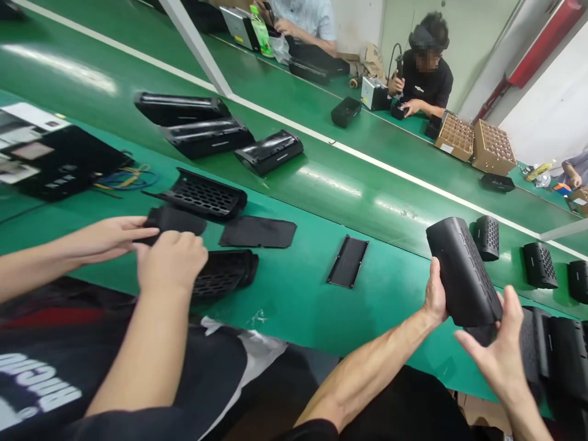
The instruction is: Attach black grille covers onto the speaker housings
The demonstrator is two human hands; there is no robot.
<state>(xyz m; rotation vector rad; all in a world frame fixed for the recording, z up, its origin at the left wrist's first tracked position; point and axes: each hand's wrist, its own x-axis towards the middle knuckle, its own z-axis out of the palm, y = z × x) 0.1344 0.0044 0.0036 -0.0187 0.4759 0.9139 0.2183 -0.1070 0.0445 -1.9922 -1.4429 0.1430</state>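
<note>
My left hand [435, 294] grips the left end of a black, rounded speaker-like housing [462, 269], which is tilted above the green table's front part. My right hand [500, 343] is at the housing's lower right, its thumb and fingers spread apart. A dark flat piece [482, 334] shows below the housing, between it and my right hand; whether it is attached cannot be made out. To the left, a black rectangular frame panel [348, 261] lies on the table.
A co-worker's hands [172, 257] hold a dark sheet at left, near perforated black shells [206, 195] and a flat black sheet [258, 232]. Black housings [541, 265] stand at right; more [567, 352] are stacked at the lower right. Other people sit across the green line.
</note>
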